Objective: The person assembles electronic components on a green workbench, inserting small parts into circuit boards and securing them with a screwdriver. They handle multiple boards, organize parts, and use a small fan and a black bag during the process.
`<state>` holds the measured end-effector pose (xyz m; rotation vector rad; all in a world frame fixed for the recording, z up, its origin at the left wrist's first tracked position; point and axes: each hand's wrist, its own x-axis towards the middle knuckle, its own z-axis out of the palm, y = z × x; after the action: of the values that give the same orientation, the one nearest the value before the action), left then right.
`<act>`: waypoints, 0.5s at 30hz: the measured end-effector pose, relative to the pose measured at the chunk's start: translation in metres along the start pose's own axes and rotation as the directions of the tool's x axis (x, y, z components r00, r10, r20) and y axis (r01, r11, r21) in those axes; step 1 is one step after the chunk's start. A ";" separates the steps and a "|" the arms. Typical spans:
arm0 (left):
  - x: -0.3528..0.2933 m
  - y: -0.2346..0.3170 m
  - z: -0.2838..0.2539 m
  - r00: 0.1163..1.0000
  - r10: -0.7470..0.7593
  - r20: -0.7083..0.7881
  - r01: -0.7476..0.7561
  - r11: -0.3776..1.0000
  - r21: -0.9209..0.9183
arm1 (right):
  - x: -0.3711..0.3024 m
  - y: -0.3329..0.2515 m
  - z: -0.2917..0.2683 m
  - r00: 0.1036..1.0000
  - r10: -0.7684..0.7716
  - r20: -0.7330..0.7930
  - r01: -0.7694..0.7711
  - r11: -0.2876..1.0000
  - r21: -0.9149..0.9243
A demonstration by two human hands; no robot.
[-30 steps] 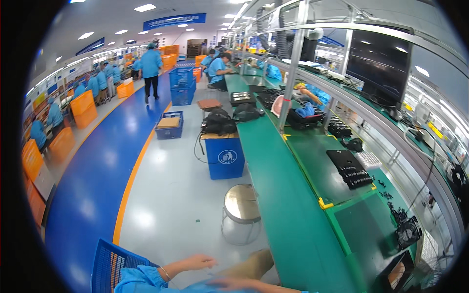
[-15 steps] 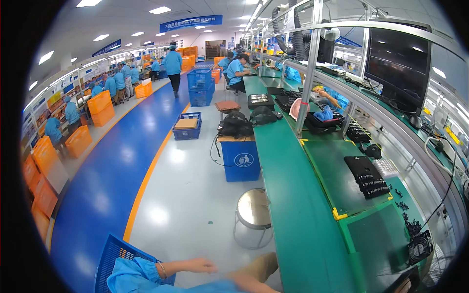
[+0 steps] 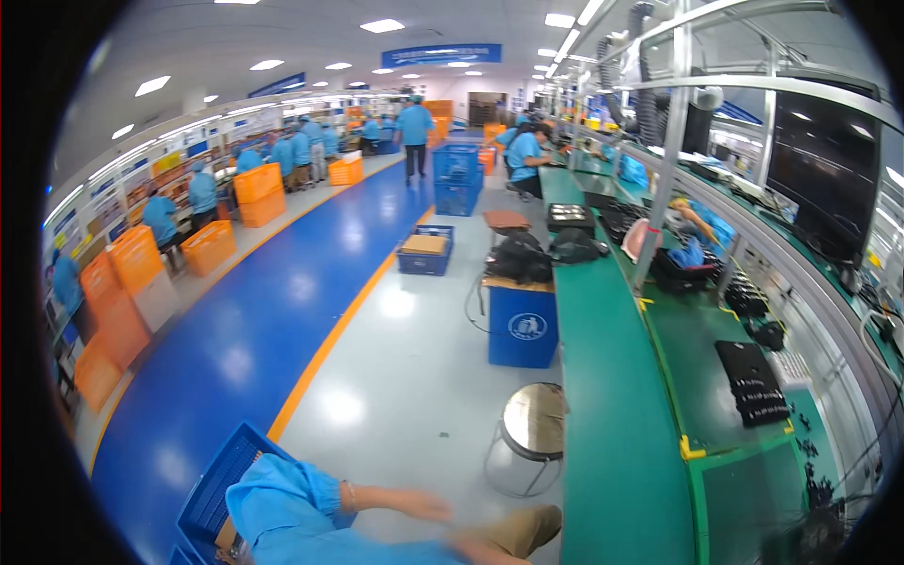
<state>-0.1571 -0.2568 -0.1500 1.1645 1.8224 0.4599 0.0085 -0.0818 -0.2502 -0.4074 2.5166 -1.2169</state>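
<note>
My left hand [image 3: 429,507] hangs in front of me above the pale floor, with a bracelet at the wrist and a blue sleeve behind it. It is smeared by motion, and no held thing shows. Only part of my right hand [image 3: 482,548] is in view at the lower edge, blurred next to my khaki trouser leg [image 3: 527,530]. Its fingers cannot be made out. Beside my left sleeve stands a blue plastic crate [image 3: 209,490] with something brown inside. To the right, apart from both hands, runs the green workbench [image 3: 607,414].
A round stool [image 3: 535,421] stands against the bench, with a blue bin [image 3: 523,325] beyond it. Black parts [image 3: 751,381] lie on a green mat. A blue crate [image 3: 426,252] sits by the orange floor line. Co-workers in blue line both sides; one person [image 3: 414,132] is in the aisle.
The view has swung left, so the bench, stool and aisle sit farther right. My left hand has shifted slightly right in the picture. More of the blue crate beside me shows.
</note>
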 end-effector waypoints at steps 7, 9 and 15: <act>-0.002 0.040 -0.001 0.998 -0.032 -0.054 0.032 0.999 -0.014 | 0.006 0.007 -0.007 0.999 -0.011 -0.030 0.011 1.000 -0.011; -0.001 0.038 0.001 0.997 -0.061 -0.049 0.061 0.998 -0.009 | 0.006 0.007 -0.008 0.999 -0.013 -0.036 0.012 1.000 -0.008; -0.002 0.021 0.007 0.997 -0.052 -0.056 0.036 0.967 -0.252 | 0.009 0.007 -0.009 0.998 -0.025 -0.052 0.025 1.000 0.005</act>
<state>-0.1398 -0.2495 -0.1387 0.9435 1.7794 0.6869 -0.0040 -0.0744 -0.2514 -0.4124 2.5588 -1.2588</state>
